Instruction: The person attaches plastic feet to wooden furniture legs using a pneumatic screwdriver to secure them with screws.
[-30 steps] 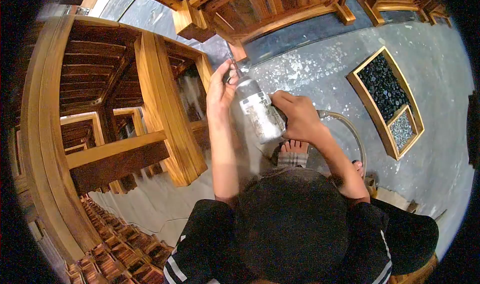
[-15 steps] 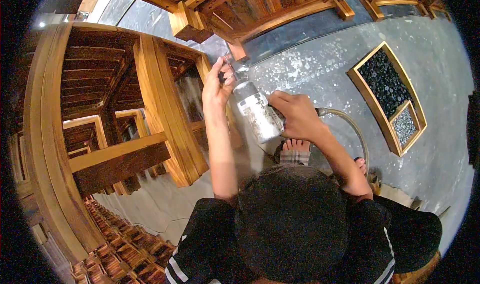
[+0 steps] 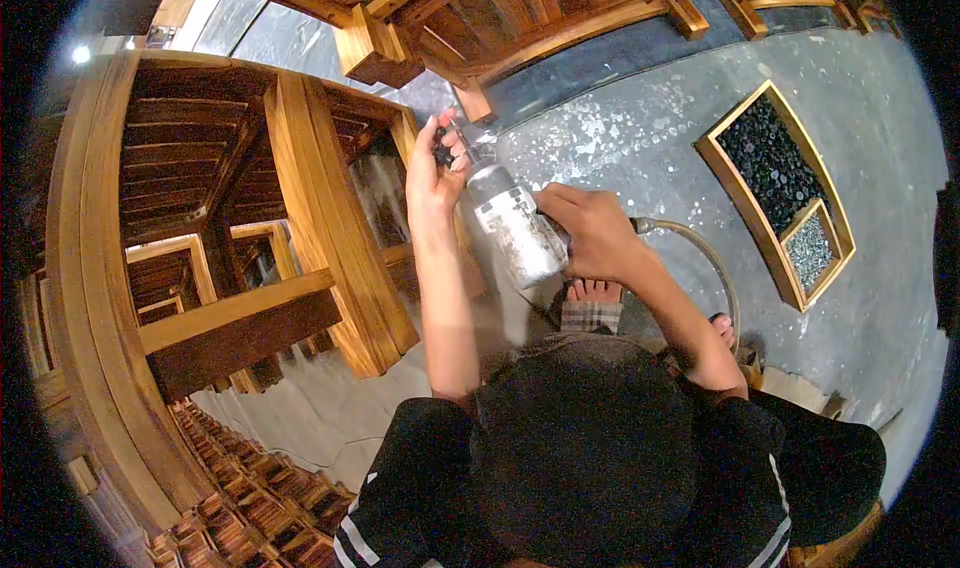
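My right hand (image 3: 590, 228) grips the handle of an air nail gun (image 3: 520, 233) with a worn silver and white body. Its clear-looking nose points away from me, up and to the left, and a hose runs from the handle's end. My left hand (image 3: 437, 168) is raised beside the nose, fingers curled around a small black piece (image 3: 443, 154) that they partly cover. Just beyond the fingertips stands the reddish wooden end of a furniture leg (image 3: 475, 103).
Wooden furniture with thick posts (image 3: 325, 218) stands close on my left, and more slatted wooden furniture (image 3: 550, 18) lies ahead. On the paint-spotted grey floor (image 3: 620, 118) at right sits a two-part wooden tray (image 3: 737, 196) of black discs and small metal pieces. The air hose (image 3: 715, 258) curves towards my feet.
The fingers of my left hand have shifted slightly, and more of the small black piece shows. The nail gun and my right hand stay nearly in place.
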The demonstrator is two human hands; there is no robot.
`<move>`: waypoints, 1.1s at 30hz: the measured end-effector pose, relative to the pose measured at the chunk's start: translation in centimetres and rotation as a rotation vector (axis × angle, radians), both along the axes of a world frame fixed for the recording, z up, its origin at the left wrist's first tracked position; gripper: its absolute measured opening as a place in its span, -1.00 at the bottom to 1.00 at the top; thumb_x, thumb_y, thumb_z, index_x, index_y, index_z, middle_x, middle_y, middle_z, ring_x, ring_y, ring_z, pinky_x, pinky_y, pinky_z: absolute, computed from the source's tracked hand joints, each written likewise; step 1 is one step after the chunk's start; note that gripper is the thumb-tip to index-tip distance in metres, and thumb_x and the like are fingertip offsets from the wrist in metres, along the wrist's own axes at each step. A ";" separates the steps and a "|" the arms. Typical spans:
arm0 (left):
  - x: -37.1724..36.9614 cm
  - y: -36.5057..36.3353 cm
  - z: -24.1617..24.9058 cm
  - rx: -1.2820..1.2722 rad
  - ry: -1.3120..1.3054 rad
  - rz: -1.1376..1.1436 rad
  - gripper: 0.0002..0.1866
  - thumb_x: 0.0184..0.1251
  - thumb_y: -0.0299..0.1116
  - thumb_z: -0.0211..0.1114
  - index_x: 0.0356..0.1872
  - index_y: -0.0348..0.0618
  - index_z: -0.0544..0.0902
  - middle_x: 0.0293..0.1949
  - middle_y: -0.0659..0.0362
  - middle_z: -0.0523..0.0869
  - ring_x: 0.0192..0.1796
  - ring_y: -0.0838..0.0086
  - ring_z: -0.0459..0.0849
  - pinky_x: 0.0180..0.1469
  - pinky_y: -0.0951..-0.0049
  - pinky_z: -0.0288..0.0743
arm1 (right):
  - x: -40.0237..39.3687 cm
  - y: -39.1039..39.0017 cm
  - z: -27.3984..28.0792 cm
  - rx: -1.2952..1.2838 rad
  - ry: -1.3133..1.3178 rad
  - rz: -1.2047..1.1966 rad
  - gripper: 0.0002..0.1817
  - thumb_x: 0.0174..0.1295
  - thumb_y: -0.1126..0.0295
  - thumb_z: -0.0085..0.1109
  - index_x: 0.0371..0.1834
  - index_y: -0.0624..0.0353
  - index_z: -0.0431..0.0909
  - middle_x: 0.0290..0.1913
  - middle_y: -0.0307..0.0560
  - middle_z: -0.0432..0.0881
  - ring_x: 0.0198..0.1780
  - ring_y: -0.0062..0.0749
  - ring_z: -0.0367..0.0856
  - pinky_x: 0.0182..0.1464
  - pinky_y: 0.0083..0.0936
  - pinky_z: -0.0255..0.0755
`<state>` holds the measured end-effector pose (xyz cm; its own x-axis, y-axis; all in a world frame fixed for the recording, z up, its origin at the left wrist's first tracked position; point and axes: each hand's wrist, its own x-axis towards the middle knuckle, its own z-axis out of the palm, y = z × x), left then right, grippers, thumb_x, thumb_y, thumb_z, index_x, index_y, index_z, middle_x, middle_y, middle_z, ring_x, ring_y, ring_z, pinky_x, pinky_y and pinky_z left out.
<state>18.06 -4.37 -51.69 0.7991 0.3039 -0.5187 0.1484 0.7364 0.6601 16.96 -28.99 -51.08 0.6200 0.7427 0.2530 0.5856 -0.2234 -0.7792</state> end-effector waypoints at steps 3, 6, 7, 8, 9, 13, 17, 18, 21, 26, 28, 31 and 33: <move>0.0 0.8 -0.7 0.054 0.015 -0.015 -0.71 0.34 -0.17 0.19 -0.17 -0.19 0.60 -0.52 0.27 0.56 -0.55 0.61 0.50 -0.53 0.61 0.46 | 0.0 0.1 -0.1 0.003 0.001 0.011 -0.37 -0.29 0.40 0.26 0.03 0.13 0.43 -0.07 0.00 0.57 -0.26 0.04 0.60 -0.27 -0.13 0.49; 0.4 0.7 -0.5 -0.012 0.013 -0.012 -0.73 0.31 -0.12 0.21 -0.29 -0.14 0.58 -0.57 0.32 0.51 -0.59 0.65 0.45 -0.56 0.63 0.43 | -0.2 0.2 -0.3 0.026 -0.005 0.016 -0.37 -0.30 0.42 0.25 0.02 0.13 0.43 -0.09 0.00 0.57 -0.27 0.04 0.60 -0.29 -0.14 0.49; 0.4 0.7 -0.5 -0.070 -0.003 -0.015 -0.73 0.31 -0.10 0.22 -0.34 -0.11 0.56 -0.59 0.33 0.49 -0.61 0.67 0.43 -0.58 0.64 0.41 | -0.2 0.2 -0.2 0.033 -0.012 0.015 -0.38 -0.30 0.42 0.25 0.01 0.13 0.43 -0.09 0.00 0.57 -0.28 0.05 0.60 -0.29 -0.14 0.49; 0.4 0.7 -0.4 -0.064 0.001 -0.043 -0.72 0.31 -0.08 0.21 -0.37 -0.10 0.54 -0.61 0.35 0.46 -0.62 0.67 0.40 -0.61 0.65 0.38 | -0.2 0.2 -0.1 0.040 -0.019 0.014 -0.39 -0.30 0.42 0.25 0.00 0.13 0.43 -0.10 0.01 0.56 -0.29 0.05 0.59 -0.30 -0.14 0.49; 0.4 0.7 -0.2 -0.059 0.005 -0.070 -0.70 0.31 -0.06 0.21 -0.40 -0.08 0.51 -0.63 0.37 0.44 -0.64 0.68 0.38 -0.64 0.67 0.34 | -0.2 0.2 -0.1 0.041 -0.017 0.020 -0.40 -0.30 0.42 0.25 0.00 0.13 0.43 -0.11 0.01 0.56 -0.29 0.06 0.59 -0.30 -0.14 0.49; 0.2 0.1 0.4 0.027 -0.039 -0.145 -0.67 0.31 0.00 0.18 -0.42 -0.06 0.49 -0.69 0.41 0.35 -0.69 0.70 0.31 -0.75 0.73 0.15 | -0.3 0.4 0.1 0.021 -0.009 0.031 -0.43 -0.28 0.43 0.25 -0.03 0.14 0.43 -0.15 0.00 0.56 -0.30 0.06 0.58 -0.32 -0.14 0.48; 0.1 -0.9 1.7 0.058 -0.039 -0.168 -0.66 0.32 0.01 0.16 -0.42 -0.05 0.49 -0.71 0.43 0.31 -0.71 0.73 0.26 -0.81 0.75 0.05 | -0.2 0.4 0.2 0.024 -0.033 0.020 -0.43 -0.29 0.44 0.25 -0.04 0.13 0.42 -0.17 -0.01 0.54 -0.26 0.03 0.58 -0.33 -0.14 0.47; 0.1 -1.0 1.9 0.069 -0.036 -0.168 -0.65 0.32 0.02 0.16 -0.43 -0.05 0.49 -0.71 0.44 0.30 -0.72 0.73 0.25 -0.81 0.75 0.03 | -0.2 0.4 0.2 0.027 -0.025 0.025 -0.43 -0.29 0.44 0.25 -0.04 0.12 0.42 -0.17 -0.02 0.53 -0.26 0.03 0.57 -0.32 -0.14 0.47; 0.0 -0.9 1.9 0.059 -0.031 -0.173 -0.65 0.32 0.02 0.16 -0.43 -0.04 0.49 -0.71 0.45 0.29 -0.74 0.74 0.21 -0.82 0.74 0.00 | -0.1 0.5 0.2 0.028 -0.008 0.040 -0.44 -0.28 0.43 0.25 -0.05 0.12 0.42 -0.17 -0.02 0.53 -0.25 0.03 0.57 -0.32 -0.13 0.46; -0.2 0.0 1.5 -0.064 -0.104 -0.225 -0.65 0.32 -0.01 0.17 -0.39 -0.12 0.48 -0.69 0.42 0.28 -0.72 0.72 0.19 -0.77 0.72 0.00 | 0.0 0.5 0.3 0.000 -0.014 0.059 -0.46 -0.28 0.43 0.24 -0.07 0.12 0.42 -0.18 -0.02 0.53 -0.25 0.04 0.57 -0.32 -0.10 0.46; -0.2 -0.5 1.9 0.017 -0.091 -0.200 -0.65 0.33 -0.01 0.16 -0.39 -0.11 0.48 -0.68 0.42 0.28 -0.72 0.73 0.18 -0.77 0.73 0.00 | -0.1 0.6 0.6 0.007 -0.007 0.035 -0.46 -0.27 0.44 0.24 -0.07 0.12 0.42 -0.18 -0.03 0.54 -0.27 0.04 0.57 -0.32 -0.10 0.46; -0.2 -0.6 1.5 0.041 -0.065 -0.180 -0.65 0.32 0.03 0.16 -0.43 -0.04 0.48 -0.71 0.46 0.23 -0.70 0.75 0.16 -0.73 0.74 0.04 | -0.1 0.9 0.7 0.004 0.012 0.027 -0.47 -0.26 0.45 0.22 -0.07 0.12 0.42 -0.19 -0.03 0.55 -0.29 0.05 0.58 -0.31 -0.10 0.46; -0.3 -0.2 1.2 -0.024 -0.114 -0.202 -0.66 0.32 0.02 0.16 -0.42 -0.04 0.48 -0.70 0.46 0.23 -0.68 0.75 0.16 -0.70 0.72 0.05 | -0.1 1.1 0.7 -0.006 0.011 0.031 -0.48 -0.24 0.45 0.22 -0.06 0.12 0.42 -0.18 -0.03 0.55 -0.30 0.05 0.58 -0.31 -0.10 0.46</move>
